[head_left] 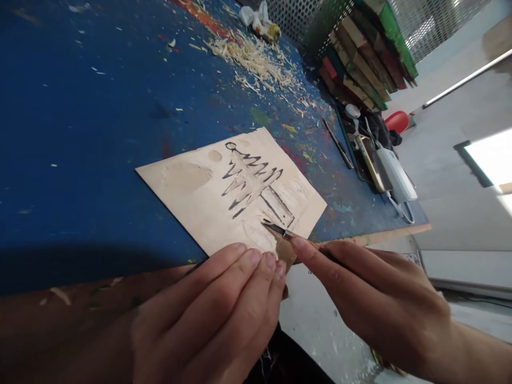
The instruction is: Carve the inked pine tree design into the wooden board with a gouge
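A thin pale wooden board (188,184) lies at an angle on the blue tabletop, its near corner at the table edge. Black zigzag lines and a rectangle are drawn on it, and parts of its surface are cut away. My left hand (216,309) is closed over the board's near edge, fingers side by side on top; the thumb is hidden. In my right hand (372,288) is a carving gouge (285,232), index finger stretched along it toward the metal ferrule. The gouge's tip touches the board just left of the drawn rectangle. Its handle is mostly covered by the hand.
Wood shavings (256,58) are heaped on the paint-stained blue table (80,117), beside a crumpled plastic bag (256,18). Another slim tool (338,144) lies right of the board. Farther right are a phone (372,160), a white power bank (396,173) with a cable, and stacked boards (364,53).
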### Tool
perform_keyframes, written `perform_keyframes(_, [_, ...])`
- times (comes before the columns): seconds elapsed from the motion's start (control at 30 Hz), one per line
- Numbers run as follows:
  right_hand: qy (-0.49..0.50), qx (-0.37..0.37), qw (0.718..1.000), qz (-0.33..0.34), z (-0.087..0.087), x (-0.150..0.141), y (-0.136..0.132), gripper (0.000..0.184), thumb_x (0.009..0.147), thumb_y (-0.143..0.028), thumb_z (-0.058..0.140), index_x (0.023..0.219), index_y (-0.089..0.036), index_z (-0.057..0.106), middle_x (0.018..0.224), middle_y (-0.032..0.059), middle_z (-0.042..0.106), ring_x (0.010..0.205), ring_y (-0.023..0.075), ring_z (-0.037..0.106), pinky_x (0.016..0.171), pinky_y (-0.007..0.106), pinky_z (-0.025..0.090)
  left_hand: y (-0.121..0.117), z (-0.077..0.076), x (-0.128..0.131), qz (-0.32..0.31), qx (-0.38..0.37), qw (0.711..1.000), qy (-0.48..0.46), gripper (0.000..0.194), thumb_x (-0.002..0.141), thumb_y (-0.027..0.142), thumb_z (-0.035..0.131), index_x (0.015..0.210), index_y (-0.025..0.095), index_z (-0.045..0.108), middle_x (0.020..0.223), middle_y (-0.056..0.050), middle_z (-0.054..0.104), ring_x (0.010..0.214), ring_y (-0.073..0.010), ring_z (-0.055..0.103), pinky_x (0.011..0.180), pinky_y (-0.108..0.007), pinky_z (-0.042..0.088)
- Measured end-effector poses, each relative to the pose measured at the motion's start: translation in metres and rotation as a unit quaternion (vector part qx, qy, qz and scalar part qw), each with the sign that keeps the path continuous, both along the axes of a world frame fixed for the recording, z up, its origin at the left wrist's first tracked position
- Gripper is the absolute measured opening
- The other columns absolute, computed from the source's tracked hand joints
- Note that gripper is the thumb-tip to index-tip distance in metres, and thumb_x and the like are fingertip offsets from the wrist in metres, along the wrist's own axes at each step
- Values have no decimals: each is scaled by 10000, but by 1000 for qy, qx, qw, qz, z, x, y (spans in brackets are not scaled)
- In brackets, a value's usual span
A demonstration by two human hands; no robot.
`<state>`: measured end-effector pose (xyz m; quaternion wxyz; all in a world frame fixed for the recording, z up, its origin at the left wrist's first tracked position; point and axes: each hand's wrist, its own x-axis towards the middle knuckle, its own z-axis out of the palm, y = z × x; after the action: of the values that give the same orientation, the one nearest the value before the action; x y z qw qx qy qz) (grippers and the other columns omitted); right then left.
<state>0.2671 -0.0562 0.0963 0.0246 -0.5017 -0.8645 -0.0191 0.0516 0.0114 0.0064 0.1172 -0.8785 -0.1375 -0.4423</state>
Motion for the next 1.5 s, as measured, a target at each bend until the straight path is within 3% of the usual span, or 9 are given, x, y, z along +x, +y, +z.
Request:
perform_keyframes(0.23, [14,5,1000,-15,-2,-15,0,545,904,-152,436,1447,-163,388,905,87,696,706,191,632,578,307,559,-12,6,1,49,-75,996,-11,325,753,72,716,1068,117,649,1077,-27,687,1056,-154,620,1055,-294,517])
perform_keyframes(0.37, [-15,86,996,-16,-5,-32,5,422,896,-62,382,1278,-38,560,710,71,633,530,152,547,468,294,478,-3,-1,-1,29,33,999,6,264,806,44,632,1055,132,653,1071,-26,690,1017,-150,637,1009,-303,547])
perform_keyframes(0.47, [-42,116,992,-22,-4,-42,9,416,907,-48,343,1226,-35,610,616,36,563,454,126,476,431,276,409,4,-2,1,25,79,996,-21,202,831,39,579,1009,89,662,970,-51,706,923,-165,661,898,-314,594])
perform_keyframes(0.67, [30,28,996,-78,2,-23,1,385,926,-79,441,1262,-204,580,686,-4,607,536,109,569,544,225,493,0,5,2,41,54,998,-12,280,801,156,698,1067,82,653,986,-42,714,897,-171,662,854,-330,585])
perform_keyframes(0.83, [42,-9,998,-38,14,-6,-6,388,930,-70,441,1278,-198,558,1030,59,696,883,138,682,778,248,573,-2,-1,3,55,48,997,-25,315,784,176,730,1079,96,655,987,-27,718,891,-159,660,861,-323,569])
perform_keyframes(0.9, [13,-10,1000,-22,18,-8,-5,371,931,-75,431,1266,-160,566,1044,77,696,892,158,686,755,267,585,-2,-2,3,63,44,997,-25,319,781,185,736,1077,97,657,987,-28,718,892,-160,659,859,-323,567])
perform_keyframes(1.07, [-38,22,999,-20,20,-22,3,359,928,-78,411,1247,-107,574,760,45,657,579,134,628,529,251,535,-2,0,0,43,40,998,-7,350,768,175,744,1091,82,645,1020,-45,707,941,-180,655,894,-341,576])
perform_keyframes(1.33, [-56,45,997,-3,8,-21,1,402,936,-65,370,1321,-71,487,893,80,659,662,148,631,566,280,529,-2,-5,-4,26,40,999,8,399,803,215,712,1156,63,608,1090,-77,672,1016,-198,636,987,-361,550])
perform_keyframes(1.5, [-65,113,991,25,-2,-24,1,380,933,-80,385,1289,-13,499,796,90,637,591,170,593,496,309,500,1,-6,-4,16,73,997,13,388,800,207,709,1148,65,612,1093,-71,676,998,-206,646,947,-361,574])
